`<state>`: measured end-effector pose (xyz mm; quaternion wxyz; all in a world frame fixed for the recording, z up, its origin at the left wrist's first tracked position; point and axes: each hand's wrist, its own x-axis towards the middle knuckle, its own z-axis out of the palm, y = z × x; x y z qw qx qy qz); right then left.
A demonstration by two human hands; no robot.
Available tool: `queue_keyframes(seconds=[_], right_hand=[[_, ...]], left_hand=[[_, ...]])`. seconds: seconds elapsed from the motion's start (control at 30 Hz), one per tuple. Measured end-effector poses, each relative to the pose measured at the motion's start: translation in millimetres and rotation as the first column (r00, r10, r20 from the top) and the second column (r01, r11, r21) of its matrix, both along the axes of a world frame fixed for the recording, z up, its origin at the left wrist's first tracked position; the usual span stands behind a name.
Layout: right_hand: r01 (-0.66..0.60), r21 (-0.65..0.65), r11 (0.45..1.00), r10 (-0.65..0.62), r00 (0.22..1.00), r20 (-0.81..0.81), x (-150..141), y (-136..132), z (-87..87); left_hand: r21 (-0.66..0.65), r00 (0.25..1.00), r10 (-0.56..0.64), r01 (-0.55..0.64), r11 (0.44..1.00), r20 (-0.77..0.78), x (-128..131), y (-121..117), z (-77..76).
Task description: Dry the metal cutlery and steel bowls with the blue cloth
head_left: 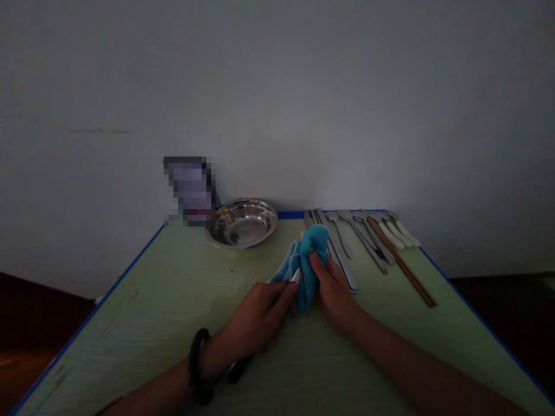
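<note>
My left hand point(264, 315) is closed around a dark-handled knife point(296, 276). The butt of its handle sticks out below the palm, and a short bright stretch of blade shows past the thumb. A blue cloth point(307, 286) covers the far part of the blade. My right hand point(336, 289) grips this cloth, thumb on top, pinching it around the blade; the tip is hidden inside. Both hands are above the middle of the table, close together. Just beyond the right hand lie metal knives and forks point(342, 263).
A shiny steel bowl point(243, 240) stands at the back of the green table point(173, 300), beside a propped, blurred-out screen point(191, 190). Along the back right lie metal spoons point(347, 216), brown chopsticks point(407, 274) and several white-handled utensils point(392, 234). A wall point(277, 104) rises behind.
</note>
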<state>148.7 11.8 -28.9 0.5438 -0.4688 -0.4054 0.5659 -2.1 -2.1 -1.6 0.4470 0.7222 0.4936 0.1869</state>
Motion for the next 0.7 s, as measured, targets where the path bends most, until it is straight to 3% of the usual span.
queue_keyframes(seconds=[0.17, 0.27, 0.43, 0.53, 0.7], right_hand=[[0.074, 0.013, 0.997, -0.075, 0.995, 0.065, 1, 7, 12.7], [0.177, 0.081, 0.981, -0.17, 0.982, -0.08, 8, 19, 28.0], [0.263, 0.062, 0.963, -0.231, 0.921, -0.314, 19, 34, 46.2], [0.267, 0.018, 0.964, -0.245, 0.907, -0.344, 17, 34, 42.4], [0.12, -0.087, 0.989, -0.14, 0.948, -0.287, -1, 15, 14.3]], left_hand=[[-0.218, 0.994, -0.058, 0.077, 0.973, 0.091, -2, -3, 3.0], [-0.309, 0.981, -0.109, 0.154, 0.939, 0.159, -4, -5, 7.2], [-0.145, 0.988, -0.097, 0.115, 0.983, 0.122, -5, -5, 14.2], [-0.08, 0.991, -0.088, 0.096, 0.992, 0.099, -5, -5, 15.3], [-0.172, 0.986, -0.042, 0.069, 0.983, 0.159, -5, -5, 7.1]])
